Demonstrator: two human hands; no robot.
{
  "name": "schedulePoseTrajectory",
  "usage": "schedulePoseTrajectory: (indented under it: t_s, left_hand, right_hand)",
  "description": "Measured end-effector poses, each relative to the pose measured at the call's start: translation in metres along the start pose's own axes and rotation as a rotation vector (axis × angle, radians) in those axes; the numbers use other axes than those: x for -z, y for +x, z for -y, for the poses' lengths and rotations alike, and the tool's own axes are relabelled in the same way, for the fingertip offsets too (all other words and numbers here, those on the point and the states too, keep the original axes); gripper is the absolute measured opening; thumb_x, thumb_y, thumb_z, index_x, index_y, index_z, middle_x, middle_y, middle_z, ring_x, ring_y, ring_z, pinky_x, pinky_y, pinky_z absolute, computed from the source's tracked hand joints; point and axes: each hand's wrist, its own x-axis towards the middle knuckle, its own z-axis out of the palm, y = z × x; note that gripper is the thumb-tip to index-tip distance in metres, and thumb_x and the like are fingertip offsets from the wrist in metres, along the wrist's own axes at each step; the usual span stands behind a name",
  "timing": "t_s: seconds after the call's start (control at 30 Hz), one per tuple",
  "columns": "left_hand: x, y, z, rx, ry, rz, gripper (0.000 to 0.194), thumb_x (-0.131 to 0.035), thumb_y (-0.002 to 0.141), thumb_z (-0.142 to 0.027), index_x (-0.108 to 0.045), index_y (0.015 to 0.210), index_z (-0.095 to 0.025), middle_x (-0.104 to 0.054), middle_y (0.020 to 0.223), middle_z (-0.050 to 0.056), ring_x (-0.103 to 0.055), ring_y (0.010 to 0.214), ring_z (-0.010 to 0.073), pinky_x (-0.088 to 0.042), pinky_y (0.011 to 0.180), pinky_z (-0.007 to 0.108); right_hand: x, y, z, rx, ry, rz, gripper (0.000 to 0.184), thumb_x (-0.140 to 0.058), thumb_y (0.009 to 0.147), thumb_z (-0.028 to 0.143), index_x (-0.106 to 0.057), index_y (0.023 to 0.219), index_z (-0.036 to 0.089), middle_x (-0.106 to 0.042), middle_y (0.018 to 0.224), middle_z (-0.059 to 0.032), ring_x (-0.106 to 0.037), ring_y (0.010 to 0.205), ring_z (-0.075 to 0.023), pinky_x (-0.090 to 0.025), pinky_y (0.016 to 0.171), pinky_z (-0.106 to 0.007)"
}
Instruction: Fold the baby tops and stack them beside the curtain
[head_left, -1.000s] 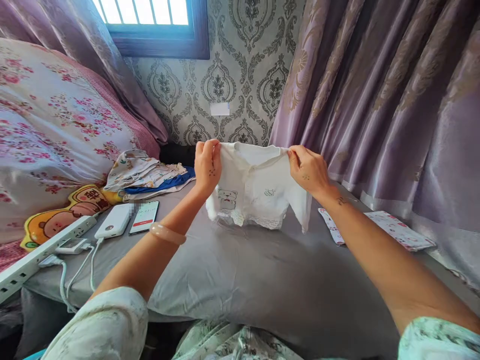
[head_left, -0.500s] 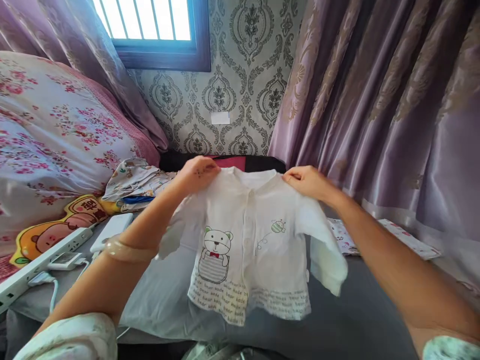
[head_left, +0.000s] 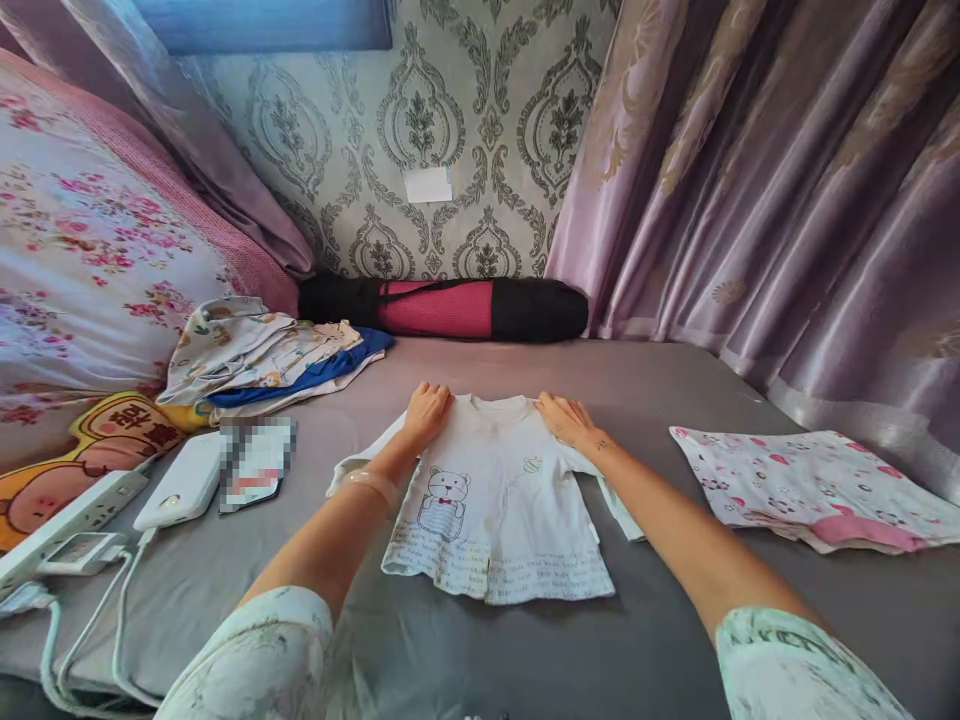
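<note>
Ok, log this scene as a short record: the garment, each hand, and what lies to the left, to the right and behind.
Garment: small white shirt, front up on the grey sheet, bear print showing
Left hand: on one shoulder of the shirt, grip unclear
Right hand: on the other shoulder, grip unclear
Left: pile of clothes, phone, white power bank, power strip
Right: folded printed cloth
Behind: long black-and-pink bag near the patterned wall
</note>
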Motion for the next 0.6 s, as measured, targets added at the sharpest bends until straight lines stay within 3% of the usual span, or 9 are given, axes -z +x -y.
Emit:
schedulePoseTrajectory:
  t_s: [0.23, 0.47, 0.6]
  left_hand:
    - [-0.018, 0.031, 0.023, -0.068, 0.068, -0.122, 0.037, -0.028, 0.099, -0.031, -0.062, 0.095, -0.016, -0.063, 0.091, 0.014, -0.052, 0.087, 0.0273, -0.036, 0.079, 0.04]
    - [-0.028, 0.069, 0.032, -0.011, 0.033, -0.07, 0.035, -0.033, 0.098, -0.03, -0.064, 0.094, -0.015, -0.065, 0.094, 0.015, -0.055, 0.09, 0.0266, -0.039, 0.084, 0.041]
    - [-0.035, 0.073, 0.033, 0.088, -0.095, 0.054, 0.029, -0.041, 0.094, -0.029, -0.066, 0.098, -0.015, -0.067, 0.098, 0.013, -0.06, 0.091, 0.0233, -0.043, 0.085, 0.036]
  right_hand:
    - [-0.002, 0.04, -0.01, 0.029, -0.035, 0.03, 0.038, -0.02, 0.103, 0.036, -0.051, 0.12, 0.019, -0.065, 0.117, -0.0146, -0.064, 0.105, -0.0266, -0.042, 0.084, -0.037]
    - [-0.004, 0.078, -0.014, -0.013, 0.008, 0.026, 0.038, -0.023, 0.103, 0.035, -0.052, 0.121, 0.019, -0.063, 0.121, -0.0152, -0.061, 0.108, -0.0266, -0.041, 0.087, -0.038]
    - [-0.012, 0.082, -0.015, -0.021, 0.063, -0.019, 0.033, -0.029, 0.102, 0.033, -0.055, 0.117, 0.018, -0.062, 0.121, -0.0142, -0.06, 0.108, -0.0263, -0.042, 0.085, -0.036]
